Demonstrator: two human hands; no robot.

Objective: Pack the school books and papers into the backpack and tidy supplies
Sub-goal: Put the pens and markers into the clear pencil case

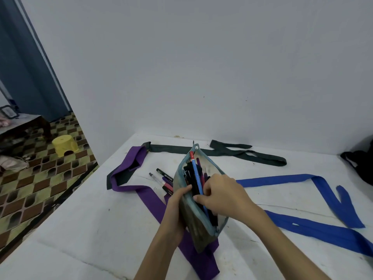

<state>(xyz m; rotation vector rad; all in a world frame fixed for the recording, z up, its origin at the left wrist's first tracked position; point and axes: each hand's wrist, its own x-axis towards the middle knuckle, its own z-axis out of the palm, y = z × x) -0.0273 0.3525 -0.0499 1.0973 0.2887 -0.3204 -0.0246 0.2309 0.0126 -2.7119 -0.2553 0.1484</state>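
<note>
The table (84,223) carries everything, so the pouch serves as landmark; a purple strap (150,205) runs under it, a blue strap (314,227) lies to its right, a dark bag (361,166) sits far right; the pouch (198,223) is held up, mouth open, ready for filling; the left hand (177,201) grips its left edge to spread it; the right hand (222,196) pinches pens inside, likely seating them; loose pens (164,179) wait just left.
</note>
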